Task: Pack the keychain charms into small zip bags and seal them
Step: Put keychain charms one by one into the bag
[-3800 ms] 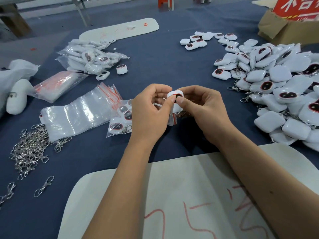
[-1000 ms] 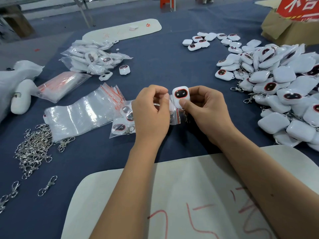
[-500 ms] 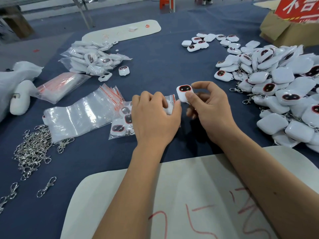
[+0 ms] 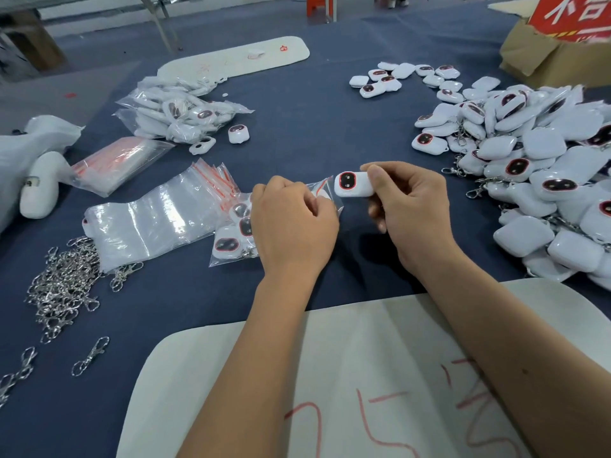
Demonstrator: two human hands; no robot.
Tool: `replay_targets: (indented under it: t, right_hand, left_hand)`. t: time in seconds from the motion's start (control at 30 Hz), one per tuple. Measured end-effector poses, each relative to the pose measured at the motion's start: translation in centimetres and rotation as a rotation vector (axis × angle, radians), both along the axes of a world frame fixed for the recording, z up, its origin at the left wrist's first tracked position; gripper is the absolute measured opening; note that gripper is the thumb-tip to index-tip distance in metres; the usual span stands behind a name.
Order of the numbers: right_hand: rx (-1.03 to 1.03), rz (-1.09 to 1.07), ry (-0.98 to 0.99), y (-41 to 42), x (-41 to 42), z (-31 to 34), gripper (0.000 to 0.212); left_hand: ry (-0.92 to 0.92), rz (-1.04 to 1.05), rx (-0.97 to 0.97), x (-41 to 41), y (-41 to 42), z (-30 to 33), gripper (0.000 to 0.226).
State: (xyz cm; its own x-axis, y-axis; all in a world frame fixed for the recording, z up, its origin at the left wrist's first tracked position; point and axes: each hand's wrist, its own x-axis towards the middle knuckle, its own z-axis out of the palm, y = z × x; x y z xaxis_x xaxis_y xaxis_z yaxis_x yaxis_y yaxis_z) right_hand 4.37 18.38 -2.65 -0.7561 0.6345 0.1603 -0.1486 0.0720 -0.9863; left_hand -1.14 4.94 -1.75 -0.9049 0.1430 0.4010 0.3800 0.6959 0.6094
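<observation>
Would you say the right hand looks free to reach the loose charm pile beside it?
Probably not yet: the right hand already pinches a white charm. Nothing on the cloth blocks the way to the charm pile on its right.

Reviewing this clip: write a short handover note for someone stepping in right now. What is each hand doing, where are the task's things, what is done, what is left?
Left hand: pinches the mouth of a small zip bag.
Right hand: pinches one white charm beside the bag's opening, not yet inside.
Loose charms pile: to the right on the blue cloth.
Empty bags stack: to the left; metal clasps lie nearer left.
Done: a few filled bags beside the left hand, more packed charms far left.
Left: insert this charm, seal the bag, then work through the pile.
</observation>
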Motion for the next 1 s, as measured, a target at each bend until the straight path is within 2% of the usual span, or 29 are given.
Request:
replay_targets:
  t: [0.3,0.57,0.73,0.87,1.0]
  right_hand:
    - [0.083,-0.033,0.024,-0.6,0.7,0.4,0.015]
    - [0.168,-0.035,0.019,-0.8,0.8,0.6,0.016]
    - [0.224,0.139,0.017,-0.9,0.8,0.5,0.009]
    - [0.214,0.321,0.043,-0.8,0.7,0.4,0.019]
    - [0.408,0.347,0.053,-1.1,0.8,0.4,0.021]
  left_hand:
    - [0.017,-0.01,0.066,0.2,-0.2,0.4,0.033]
    - [-0.002,-0.081,0.138,0.5,-0.1,0.5,0.027]
    - [0.101,-0.118,0.094,0.7,0.1,0.6,0.021]
    - [0.23,-0.163,0.095,0.9,0.2,0.8,0.017]
    - [0.304,-0.232,0.129,1.1,0.2,0.7,0.018]
